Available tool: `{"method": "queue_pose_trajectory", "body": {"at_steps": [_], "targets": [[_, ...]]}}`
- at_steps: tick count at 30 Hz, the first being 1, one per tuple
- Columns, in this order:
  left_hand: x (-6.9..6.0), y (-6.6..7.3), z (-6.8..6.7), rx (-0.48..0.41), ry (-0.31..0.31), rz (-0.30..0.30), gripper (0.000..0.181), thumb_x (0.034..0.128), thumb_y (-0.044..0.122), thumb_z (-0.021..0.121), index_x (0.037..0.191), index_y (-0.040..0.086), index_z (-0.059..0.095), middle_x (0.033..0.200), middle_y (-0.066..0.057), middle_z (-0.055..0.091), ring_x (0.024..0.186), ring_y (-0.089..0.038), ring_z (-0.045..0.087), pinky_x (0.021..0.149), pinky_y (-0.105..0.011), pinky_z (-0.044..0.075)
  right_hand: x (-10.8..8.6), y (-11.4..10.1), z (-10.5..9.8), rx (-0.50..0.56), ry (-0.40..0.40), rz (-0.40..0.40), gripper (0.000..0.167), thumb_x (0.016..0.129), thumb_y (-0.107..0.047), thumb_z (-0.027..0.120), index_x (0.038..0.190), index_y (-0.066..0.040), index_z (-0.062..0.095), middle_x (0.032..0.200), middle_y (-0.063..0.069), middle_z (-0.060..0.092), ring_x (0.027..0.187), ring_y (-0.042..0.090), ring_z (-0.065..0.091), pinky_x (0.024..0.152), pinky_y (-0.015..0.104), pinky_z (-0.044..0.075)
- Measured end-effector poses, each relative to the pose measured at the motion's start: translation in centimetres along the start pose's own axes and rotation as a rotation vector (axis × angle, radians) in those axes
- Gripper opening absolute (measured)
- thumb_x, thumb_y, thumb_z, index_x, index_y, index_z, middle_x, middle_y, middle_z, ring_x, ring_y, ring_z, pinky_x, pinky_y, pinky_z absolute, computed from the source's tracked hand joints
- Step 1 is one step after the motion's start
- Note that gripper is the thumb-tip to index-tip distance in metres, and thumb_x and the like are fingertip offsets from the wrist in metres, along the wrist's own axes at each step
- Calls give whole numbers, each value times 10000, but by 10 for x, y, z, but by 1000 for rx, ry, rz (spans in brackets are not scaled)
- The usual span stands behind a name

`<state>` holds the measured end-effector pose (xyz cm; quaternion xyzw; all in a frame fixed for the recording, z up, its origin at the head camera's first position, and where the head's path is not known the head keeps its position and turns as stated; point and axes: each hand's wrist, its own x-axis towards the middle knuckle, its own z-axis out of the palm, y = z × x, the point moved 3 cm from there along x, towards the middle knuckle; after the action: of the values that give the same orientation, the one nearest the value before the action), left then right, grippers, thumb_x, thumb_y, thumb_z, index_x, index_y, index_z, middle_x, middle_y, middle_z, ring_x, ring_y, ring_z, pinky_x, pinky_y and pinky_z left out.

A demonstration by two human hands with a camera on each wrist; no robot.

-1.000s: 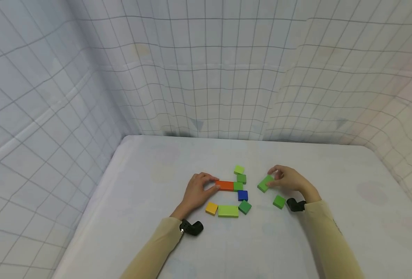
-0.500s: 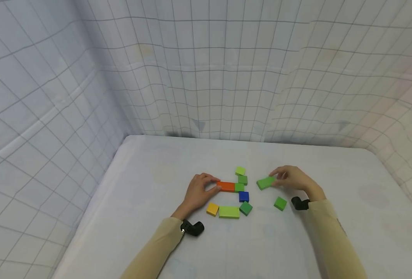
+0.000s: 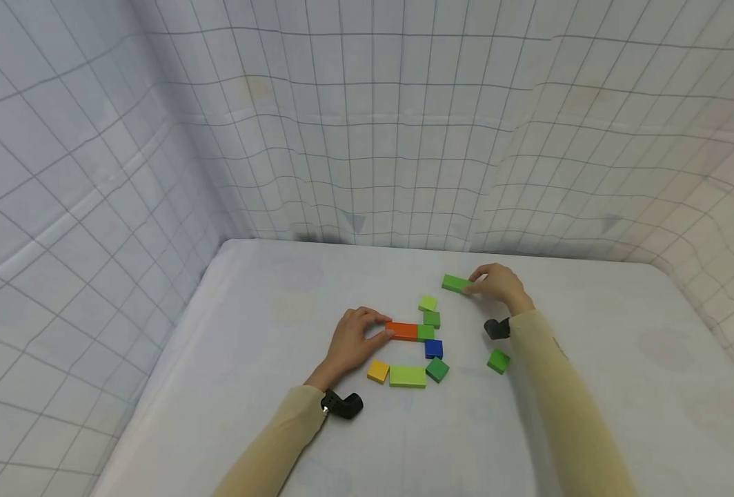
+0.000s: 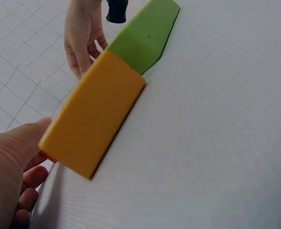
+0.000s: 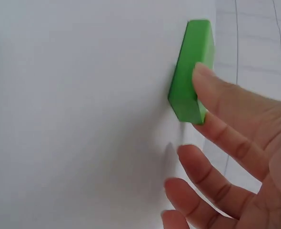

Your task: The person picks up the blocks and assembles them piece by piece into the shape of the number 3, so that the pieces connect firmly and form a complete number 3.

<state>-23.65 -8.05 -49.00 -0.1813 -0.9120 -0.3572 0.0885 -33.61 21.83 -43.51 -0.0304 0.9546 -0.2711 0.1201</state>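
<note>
My left hand [image 3: 351,342] pinches the left end of a red rectangular block [image 3: 404,331] lying on the table. A small green block [image 3: 425,333] adjoins its right end. Farther back, my right hand [image 3: 499,281] holds a green rectangular block [image 3: 454,283] by its right end, between thumb and index finger. The right wrist view shows that green block [image 5: 185,71] near the white surface, the other fingers loosely bent. In the left wrist view a yellow block [image 4: 93,114] hides most of the red one.
Behind the red block's right end lie a green square [image 3: 432,319] and a lime square [image 3: 428,304]. In front are a blue square [image 3: 433,348], a dark green square [image 3: 437,369] and a lime rectangle [image 3: 407,377]. Another green square [image 3: 499,361] lies right. Grid-patterned cloth [image 3: 367,138] hangs behind.
My right hand has turned the green rectangular block and carried it toward the back and left, beyond the lime square. The left hand stays at the red block.
</note>
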Motion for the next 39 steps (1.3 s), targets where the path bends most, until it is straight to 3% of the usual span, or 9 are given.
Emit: {"method": "queue_pose_trajectory", "body": {"at_steps": [7,14,19,32,39], "targets": [[0,2,-1,-2,-11,-4,284,877,373,677,1095,193,707,1065,26,604,1012,-187,492,887,-374,388,19,-40,21,82,24,21,378,804,-316,753,1066,-52,689,1304,193,516,1103,355,486,910,488,380],[0,1,-3,-2,1,-18,284,872,369,685,1095,194,708,1062,27,604,1006,-189,491,880,-371,389,30,-62,45,229,-22,13,358,790,-285,766,1067,-68,702,1314,156,519,1131,318,462,978,479,342],[1,1,-3,-7,-17,-25,289,874,374,682,1103,199,706,1073,23,599,1022,-193,487,892,-379,387,29,-66,53,243,-50,37,370,804,-302,752,1097,-83,693,1356,160,481,1220,339,415,1018,509,295],[0,-1,-3,-4,-16,-24,285,874,372,681,1098,197,708,1065,22,603,1006,-192,489,883,-374,387,21,-67,56,220,-138,21,346,806,-324,748,1078,-115,703,1361,147,481,1221,329,415,1017,522,288],[0,-2,-1,3,-16,-19,286,877,377,677,1097,198,706,1071,25,601,1007,-185,486,888,-375,386,22,-69,59,243,-149,-2,346,844,-321,718,1097,-87,696,1328,142,509,1140,290,450,1007,478,320]]}}
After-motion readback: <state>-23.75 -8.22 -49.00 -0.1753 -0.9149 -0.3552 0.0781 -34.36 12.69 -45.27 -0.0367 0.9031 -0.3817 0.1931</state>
